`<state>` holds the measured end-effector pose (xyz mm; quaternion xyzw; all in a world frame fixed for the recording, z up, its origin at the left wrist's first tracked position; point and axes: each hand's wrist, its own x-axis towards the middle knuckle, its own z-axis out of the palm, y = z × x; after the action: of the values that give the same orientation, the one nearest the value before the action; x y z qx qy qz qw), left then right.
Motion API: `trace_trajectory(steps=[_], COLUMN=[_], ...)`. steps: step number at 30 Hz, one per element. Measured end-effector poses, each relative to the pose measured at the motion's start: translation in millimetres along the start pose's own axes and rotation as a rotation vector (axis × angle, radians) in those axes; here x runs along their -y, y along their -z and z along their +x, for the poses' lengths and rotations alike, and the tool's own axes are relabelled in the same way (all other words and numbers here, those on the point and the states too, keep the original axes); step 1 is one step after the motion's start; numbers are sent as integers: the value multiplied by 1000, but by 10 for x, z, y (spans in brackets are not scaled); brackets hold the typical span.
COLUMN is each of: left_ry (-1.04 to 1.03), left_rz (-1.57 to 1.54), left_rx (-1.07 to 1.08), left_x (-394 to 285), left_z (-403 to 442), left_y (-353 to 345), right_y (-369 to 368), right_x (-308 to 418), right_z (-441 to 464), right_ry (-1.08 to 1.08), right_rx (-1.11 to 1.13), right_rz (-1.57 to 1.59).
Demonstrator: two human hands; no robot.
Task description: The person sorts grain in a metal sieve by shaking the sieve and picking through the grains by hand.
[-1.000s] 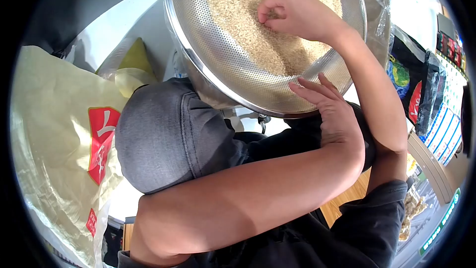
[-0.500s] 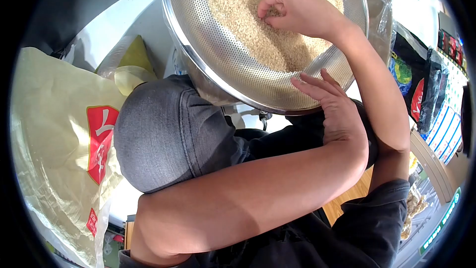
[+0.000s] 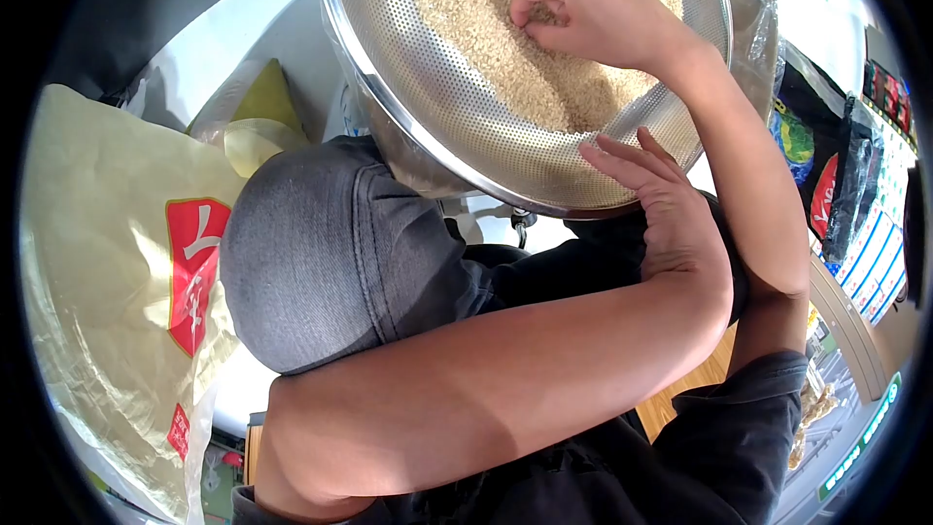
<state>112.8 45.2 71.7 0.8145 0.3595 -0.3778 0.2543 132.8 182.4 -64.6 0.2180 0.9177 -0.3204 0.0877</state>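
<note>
A large perforated metal colander (image 3: 442, 102) holds a bed of small tan grains (image 3: 466, 10) that look like brown rice. Over the grains, my right hand (image 3: 598, 15) has its fingers curled toward the thumb, with the tips at the surface. Whatever they pinch is too small to make out; shaded grains show through the gap. My left hand (image 3: 666, 199) is at the near right rim, bent up at the wrist, fingers stretched and apart. It holds nothing, and its fingertips overlap the rim; whether they touch it I cannot tell.
A big pale yellow sack (image 3: 107, 224) with red labels stands at left. My grey-trousered knee (image 3: 292, 262) is just below the colander. Clear plastic (image 3: 753, 10) lies behind the colander's right side, and dark printed packages (image 3: 826, 156) sit further right.
The whole view has shifted slightly, the colander appearing a little further right and up. My right hand stays curled over the grains, and my left hand keeps its spread pose at the rim.
</note>
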Motion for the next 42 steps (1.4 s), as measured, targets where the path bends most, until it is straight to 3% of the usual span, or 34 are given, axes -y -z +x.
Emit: trace_trajectory(steps=[8, 11, 14, 16, 19, 24, 26, 33, 38, 40, 41, 42], left_ry=[-6, 2, 31, 45, 58, 59, 88, 117, 101, 94, 95, 125], left_rz=[-50, -92, -132, -155, -163, -131, -178, -220, -213, -131, -131, -137], left_rx=[-1, -5, -36, -51, -69, -61, -77, -102, -84, -72, -69, -89], left_x=[44, 50, 38, 37, 5, -21, -17, -53, -62, -58, -84, -102], left_z=[-15, -10, 35, 56, 83, 114, 89, 146, 132, 98, 133, 176], left_y=[22, 34, 42, 37, 10, -8, 3, -26, -24, -11, -22, -36], right_y=[101, 366, 653, 727, 784, 668, 603, 612, 725, 737, 705, 676], right_x=[-12, -56, -229, -504, -915, -1132, -1215, -1158, -874, -691, -626, -564], right_z=[-68, -204, -488, -727, -1051, -1356, -1395, -1310, -1198, -1084, -999, -927], right_ry=[16, -107, -287, -515, -628, -737, -777, -871, -634, -529, -537, -536], right_rx=[-37, 10, -185, -471, -672, -754, -922, -1004, -811, -322, -165, -164], right_rz=[107, 55, 83, 170, 338, 419, 619, 646, 704, 680, 747, 751])
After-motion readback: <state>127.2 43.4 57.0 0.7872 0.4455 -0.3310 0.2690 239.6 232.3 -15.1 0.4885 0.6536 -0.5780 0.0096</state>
